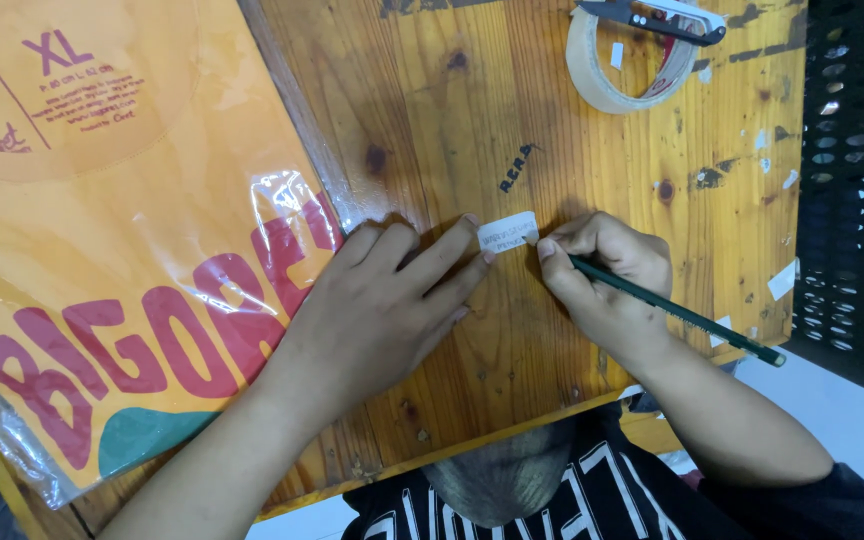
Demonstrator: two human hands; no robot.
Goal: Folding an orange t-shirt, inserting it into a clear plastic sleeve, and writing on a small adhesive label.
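On a scuffed, knotty wooden surface [552,330] flecked with tape scraps, the left hand [377,310] pins a small white paper slip [508,231] with released, spread fingers, while the right hand [607,275] keeps its grip clenched on a dark green pencil [677,310] at the slip's edge. A plastic-bagged orange garment [112,230] lies left, a tape roll [627,55] sits at the far edge, a black perforated crate [847,180] stands right, and pale floor [832,400] shows below.

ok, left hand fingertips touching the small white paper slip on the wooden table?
Touching. The head view shows the left hand with its fingertips pressed onto the left edge of the white paper slip; no gap visible between them.
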